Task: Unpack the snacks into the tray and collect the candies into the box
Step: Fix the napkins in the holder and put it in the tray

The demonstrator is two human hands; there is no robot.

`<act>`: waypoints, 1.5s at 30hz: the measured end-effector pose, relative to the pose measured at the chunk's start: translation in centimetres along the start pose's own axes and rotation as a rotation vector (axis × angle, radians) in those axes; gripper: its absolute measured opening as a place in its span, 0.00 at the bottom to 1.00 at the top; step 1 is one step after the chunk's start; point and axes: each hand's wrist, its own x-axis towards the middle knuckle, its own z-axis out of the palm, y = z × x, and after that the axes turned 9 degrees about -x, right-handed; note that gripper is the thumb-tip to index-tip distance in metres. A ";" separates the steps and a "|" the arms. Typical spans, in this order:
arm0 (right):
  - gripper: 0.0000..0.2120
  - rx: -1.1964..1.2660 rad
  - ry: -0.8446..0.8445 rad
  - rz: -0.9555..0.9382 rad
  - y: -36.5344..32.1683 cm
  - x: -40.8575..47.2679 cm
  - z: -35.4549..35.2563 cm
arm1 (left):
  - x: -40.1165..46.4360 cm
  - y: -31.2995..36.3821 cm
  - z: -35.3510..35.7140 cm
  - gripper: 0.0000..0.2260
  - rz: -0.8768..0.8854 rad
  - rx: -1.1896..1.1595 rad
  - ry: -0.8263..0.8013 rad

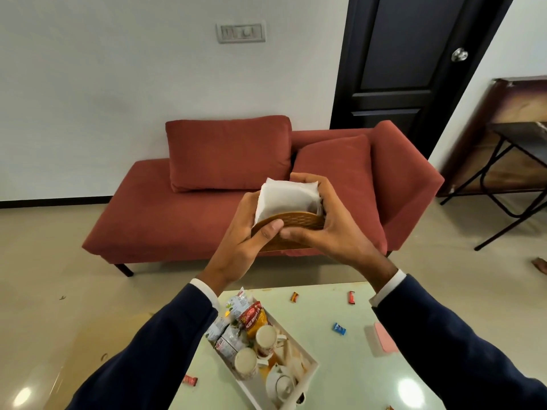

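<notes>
A brown woven box [291,224], lined with white paper [285,196], is held raised well above the table [355,365], clasped by the left hand [245,244] and right hand [328,229]. Below the box, candies [339,328] are scattered beside the tray [309,369], nearer the right hand. Both forearms are angled upward.

Domestic living room: red sofa [236,202] with cushions [228,149] beyond the hands [296,232], dark panelled door [408,54], wall switch plate [240,32], tiled floor [59,276].
</notes>
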 end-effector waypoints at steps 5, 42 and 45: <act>0.36 -0.017 -0.059 0.050 1.2 0.0 -0.7 | -0.2 -1.0 0.1 0.24 -0.060 -0.024 0.070; 0.32 -0.523 -0.814 0.290 50.0 -19.9 26.1 | -26.9 -49.9 4.1 0.31 -0.759 0.256 -0.015; 0.36 -0.542 -0.784 0.280 49.7 -20.0 25.2 | -26.3 -49.0 3.4 0.28 -0.701 0.267 -0.027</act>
